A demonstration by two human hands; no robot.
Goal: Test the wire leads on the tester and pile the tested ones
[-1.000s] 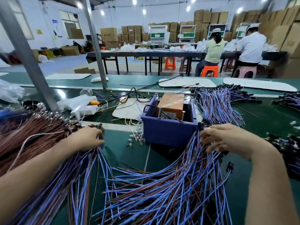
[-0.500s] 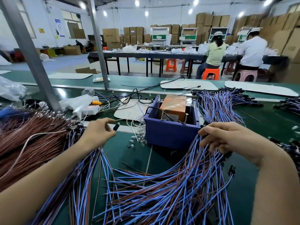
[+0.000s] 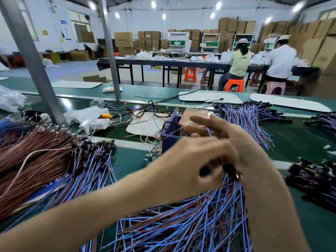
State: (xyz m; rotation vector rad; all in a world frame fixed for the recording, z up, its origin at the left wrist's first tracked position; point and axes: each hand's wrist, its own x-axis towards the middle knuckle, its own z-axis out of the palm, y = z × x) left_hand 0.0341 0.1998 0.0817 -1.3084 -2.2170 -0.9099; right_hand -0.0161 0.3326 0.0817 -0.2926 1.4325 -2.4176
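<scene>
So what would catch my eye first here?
The sea of wire: blue leads sprawled across the near bench, a dense brown wire heap at the left. Then the left hand and right hand, blurred, close together over the blue leads just in front of the purple box at mid-bench.

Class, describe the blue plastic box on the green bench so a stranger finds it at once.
Find the green bench covered in wire leads. Near its middle, right of the white power strip, stands the blue plastic box. Unlike the loose wires around, it is a solid tub holding a brown block.
</scene>
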